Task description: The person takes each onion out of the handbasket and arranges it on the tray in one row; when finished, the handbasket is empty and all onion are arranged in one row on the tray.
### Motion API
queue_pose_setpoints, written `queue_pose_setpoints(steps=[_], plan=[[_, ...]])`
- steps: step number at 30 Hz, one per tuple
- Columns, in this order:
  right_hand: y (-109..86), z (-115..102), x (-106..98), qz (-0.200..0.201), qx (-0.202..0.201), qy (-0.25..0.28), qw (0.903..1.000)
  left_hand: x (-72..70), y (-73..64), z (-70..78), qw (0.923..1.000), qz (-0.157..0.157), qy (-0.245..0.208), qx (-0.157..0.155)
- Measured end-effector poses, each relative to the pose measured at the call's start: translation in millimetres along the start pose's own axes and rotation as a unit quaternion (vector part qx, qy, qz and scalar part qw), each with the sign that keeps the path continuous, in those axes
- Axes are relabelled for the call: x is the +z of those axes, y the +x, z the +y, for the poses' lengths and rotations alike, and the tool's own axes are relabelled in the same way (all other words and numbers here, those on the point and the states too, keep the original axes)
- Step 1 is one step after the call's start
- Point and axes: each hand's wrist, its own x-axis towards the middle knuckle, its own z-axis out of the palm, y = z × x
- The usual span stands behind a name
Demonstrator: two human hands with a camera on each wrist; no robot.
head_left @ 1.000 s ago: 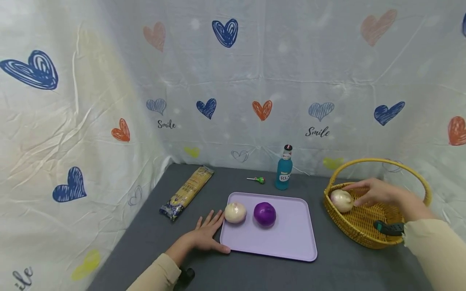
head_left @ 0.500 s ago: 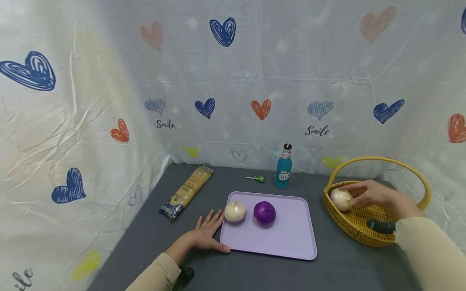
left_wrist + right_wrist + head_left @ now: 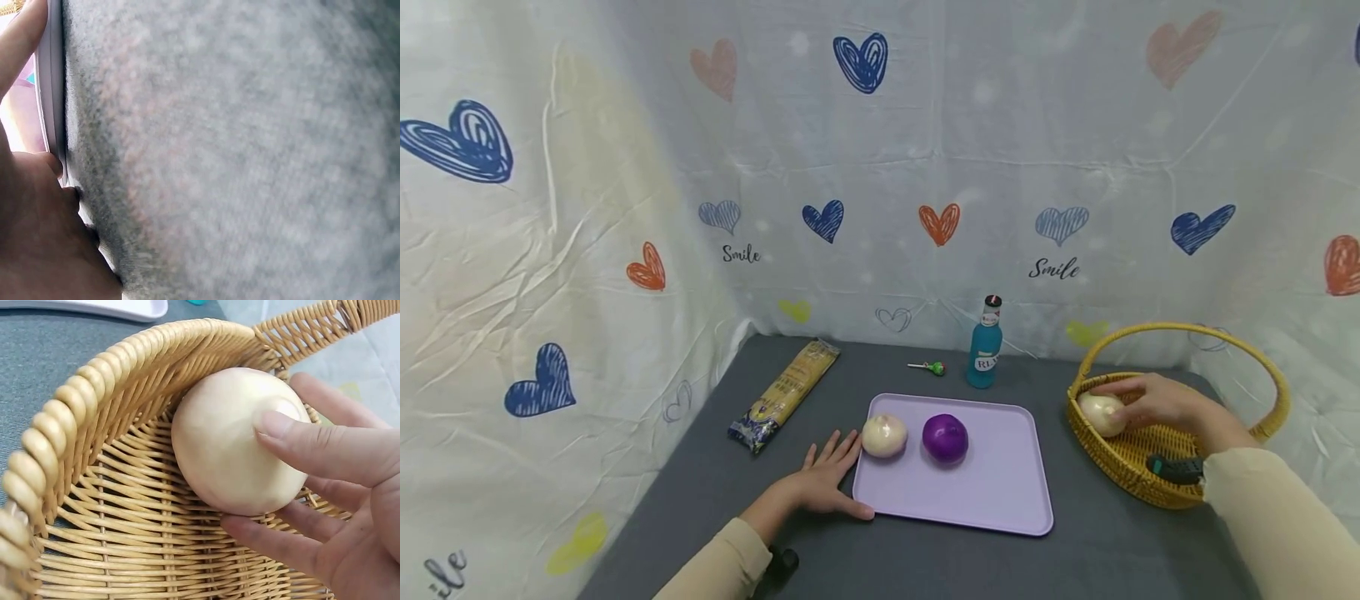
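Observation:
Inside the yellow wicker basket (image 3: pixel 1131 479), my right hand (image 3: pixel 1172 408) grips a pale, round white onion (image 3: pixel 231 444). In the right wrist view the thumb (image 3: pixel 325 447) presses its near side, and the fingers reach behind and below it. The onion sits against the basket's left wall. My left hand (image 3: pixel 823 486) lies spread on the table at the left edge of a lilac tray (image 3: pixel 992 492), fingertips and thumb touching its rim. On the tray are another white onion (image 3: pixel 884 437) and a shiny purple, round onion-like vegetable (image 3: pixel 945 439).
A yellow pack of noodles (image 3: pixel 786 392) lies at the back left of the grey table (image 3: pixel 902 567). Behind the tray are a lollipop (image 3: pixel 928 367) and an upright blue bottle (image 3: pixel 985 346). The basket's handle (image 3: pixel 1180 327) arches above my right hand.
My right hand has moved left and closed from hovering beside the onion in the basket to gripping it. My left hand and the tray have stayed still.

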Motion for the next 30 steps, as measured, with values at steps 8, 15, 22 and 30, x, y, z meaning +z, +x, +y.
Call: queue_pose_setpoints(steps=[8,15,22,30], plan=[[-8.2,-2,-5,-0.005,-0.016,0.016,0.9997,-0.9,2.2,0.3,1.0000,-0.003,0.005,-0.001],[-17.8,-9,-12,-0.003,-0.018,-0.002,0.9998,2.8,4.0,-4.4,1.0000,0.006,0.007,0.003],[-25.4,-16,-17,-0.020,-0.034,0.017,0.9991,3.5,2.2,-4.0,1.0000,0.003,0.004,0.005],[-32.9,-28,-17,-0.031,-0.050,-0.003,0.9983,4.5,1.6,-5.0,0.9999,0.011,0.004,0.008]])
